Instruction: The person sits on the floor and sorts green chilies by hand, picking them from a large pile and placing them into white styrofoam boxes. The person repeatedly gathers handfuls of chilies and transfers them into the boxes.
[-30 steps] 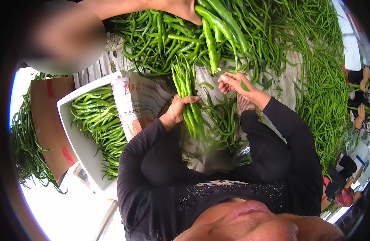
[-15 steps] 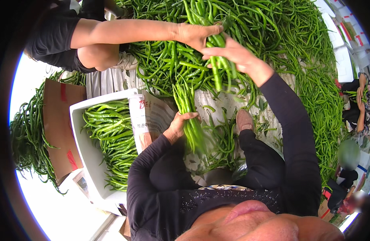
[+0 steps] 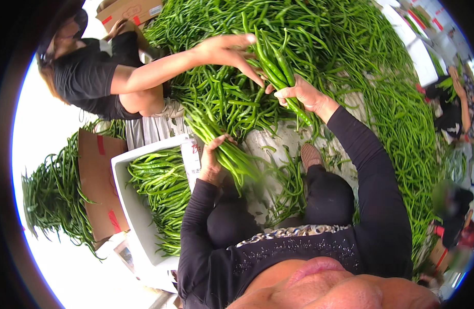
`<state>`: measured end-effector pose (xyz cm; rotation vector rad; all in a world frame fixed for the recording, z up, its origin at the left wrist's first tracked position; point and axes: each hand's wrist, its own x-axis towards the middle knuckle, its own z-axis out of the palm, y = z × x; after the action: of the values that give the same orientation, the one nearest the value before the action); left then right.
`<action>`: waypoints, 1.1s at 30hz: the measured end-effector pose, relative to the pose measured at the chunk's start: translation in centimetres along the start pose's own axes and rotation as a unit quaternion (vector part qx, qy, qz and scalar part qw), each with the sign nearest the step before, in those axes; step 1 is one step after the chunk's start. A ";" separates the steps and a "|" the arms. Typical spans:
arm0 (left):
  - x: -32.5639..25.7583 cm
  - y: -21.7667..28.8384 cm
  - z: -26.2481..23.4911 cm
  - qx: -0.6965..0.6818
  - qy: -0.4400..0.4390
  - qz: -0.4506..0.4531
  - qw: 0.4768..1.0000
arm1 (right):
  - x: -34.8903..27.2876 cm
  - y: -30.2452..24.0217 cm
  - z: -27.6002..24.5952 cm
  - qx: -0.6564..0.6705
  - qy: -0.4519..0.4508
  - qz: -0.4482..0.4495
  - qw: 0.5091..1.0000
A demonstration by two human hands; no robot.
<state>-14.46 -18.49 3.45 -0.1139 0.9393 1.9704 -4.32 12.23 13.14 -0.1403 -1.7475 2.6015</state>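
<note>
My left hand [image 3: 213, 158] is closed around a bunch of long green chili peppers [image 3: 236, 158], beside the right edge of a white foam box [image 3: 124, 193]. The bunch slants, its far end pointing up and left. My right hand [image 3: 308, 96] grips a smaller bunch of chili peppers [image 3: 274, 66] over the big pepper heap [image 3: 345, 46]. Close by that bunch, a co-worker's hand [image 3: 227, 53] reaches in from the left with fingers spread. Whether its fingertips touch the peppers is hard to tell.
Rows of peppers [image 3: 165, 203] lie in the foam box. Left of it stands a cardboard box [image 3: 99, 177] with more peppers [image 3: 54, 185] beyond. Loose peppers [image 3: 286, 188] lie on the pale sheet between my legs. Other people [image 3: 453, 116] sit at the far right.
The co-worker's hand has opened and drawn back from the peppers in my right hand. My left hand has shifted left, and its bunch now tilts leftward. The whole view has shifted slightly.
</note>
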 end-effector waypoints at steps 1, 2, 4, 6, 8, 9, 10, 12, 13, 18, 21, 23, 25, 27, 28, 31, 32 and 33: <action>-0.4 0.9 1.5 0.028 -0.011 0.042 0.999 | -1.9 -0.7 -0.5 -0.009 0.015 -0.008 1.000; -0.9 1.4 2.6 0.055 -0.020 0.076 0.995 | -4.0 -1.1 -1.1 -0.013 0.035 -0.010 0.999; -0.6 2.5 2.1 0.090 -0.042 0.085 0.991 | -9.3 -2.3 -2.7 -0.042 0.087 -0.025 0.995; -1.8 4.1 2.0 0.125 -0.005 0.113 0.986 | -14.9 -2.2 -4.5 -0.044 0.139 -0.051 0.988; -3.2 4.9 3.5 0.144 -0.015 0.116 0.983 | -22.9 -3.4 -6.0 -0.100 0.219 -0.030 0.970; -4.2 5.1 3.9 0.135 -0.045 0.136 0.980 | -27.1 -3.4 -6.6 -0.146 0.248 -0.021 0.957; -5.4 5.7 4.4 0.127 -0.072 0.162 0.976 | -31.3 -2.3 -8.0 -0.177 0.284 -0.016 0.942; -6.0 7.0 4.6 0.095 -0.069 0.132 0.984 | -40.6 -0.7 -9.5 -0.213 0.331 0.046 0.918; -6.1 8.1 4.0 0.078 -0.064 0.144 0.984 | -44.9 -0.1 -8.2 -0.199 0.378 0.108 0.898; -7.8 7.6 6.5 0.076 -0.051 0.234 0.968 | -62.6 6.9 -0.5 -0.165 0.489 0.329 0.791; -9.2 8.9 6.7 0.017 -0.121 0.204 0.971 | -67.6 11.3 3.2 -0.126 0.438 0.404 0.794; -9.9 9.1 7.3 0.019 -0.144 0.196 0.970 | -68.6 12.3 4.4 -0.112 0.372 0.458 0.800; -10.8 9.3 7.7 0.022 -0.150 0.201 0.968 | -68.7 14.9 3.7 -0.158 0.296 0.488 0.806; -10.7 8.9 8.6 0.020 -0.175 0.186 0.967 | -68.4 18.1 1.6 -0.256 0.338 0.477 0.770; -9.9 7.0 9.7 0.048 -0.146 0.198 0.968 | -69.0 19.5 1.1 -0.262 0.356 0.477 0.760; -11.3 6.2 11.4 0.058 -0.131 0.203 0.969 | -65.6 21.8 -2.0 -0.266 0.365 0.469 0.759; -11.4 5.7 12.0 0.035 -0.147 0.189 0.970 | -64.6 22.0 -2.8 -0.258 0.374 0.470 0.756; -11.1 5.5 12.0 0.029 -0.149 0.191 0.970 | -64.0 23.4 -3.8 -0.293 0.361 0.492 0.736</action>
<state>-9.00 -19.99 19.77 0.4160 0.8635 2.2259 60.75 3.49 -5.32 -2.2271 -2.3133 1.5877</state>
